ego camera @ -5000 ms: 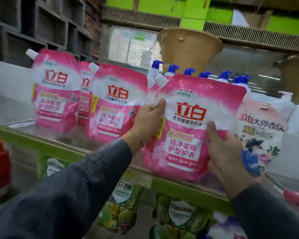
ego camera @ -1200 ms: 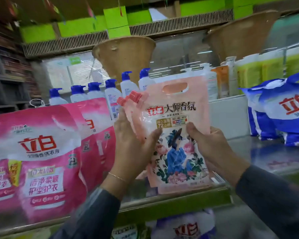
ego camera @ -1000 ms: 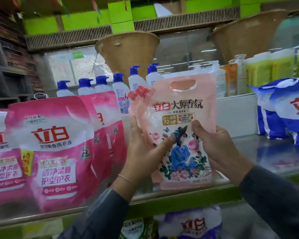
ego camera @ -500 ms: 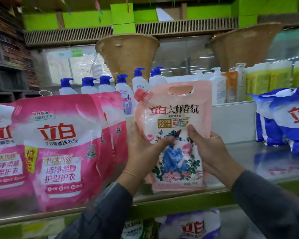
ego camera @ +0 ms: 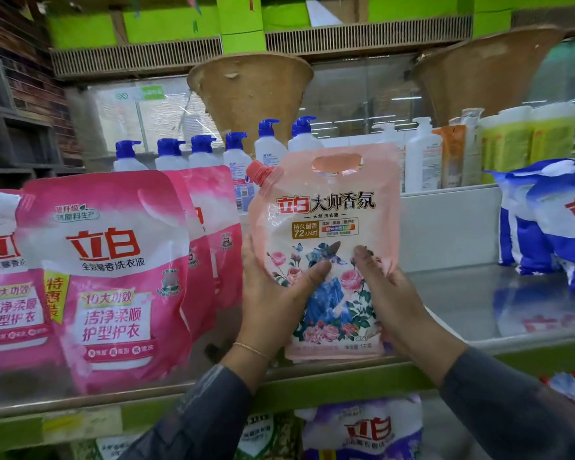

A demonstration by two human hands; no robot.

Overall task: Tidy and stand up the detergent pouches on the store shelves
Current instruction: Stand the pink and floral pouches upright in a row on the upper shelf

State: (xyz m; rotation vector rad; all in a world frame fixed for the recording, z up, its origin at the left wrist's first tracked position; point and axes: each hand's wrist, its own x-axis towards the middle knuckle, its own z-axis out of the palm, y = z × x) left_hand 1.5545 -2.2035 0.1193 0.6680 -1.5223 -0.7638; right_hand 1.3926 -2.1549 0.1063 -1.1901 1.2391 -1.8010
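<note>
Detergent pouches (ego camera: 113,267) in pink stand upright on the shelf (ego camera: 472,313). Beside them the left hand (ego camera: 276,303) and right hand (ego camera: 399,303) grip the peach pouch (ego camera: 326,220) upright at the shelf's front, fingers (ego camera: 251,257) curled round its sides. Blue pouches (ego camera: 561,227) further right look slumped and are probably left to do.

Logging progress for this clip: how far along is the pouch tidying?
Done: the hot-pink pouches stand upright. In hand: left hand and right hand grip the pale floral pouch, upright at the shelf front. Left: perhaps the blue pouches, which look slumped.
</note>
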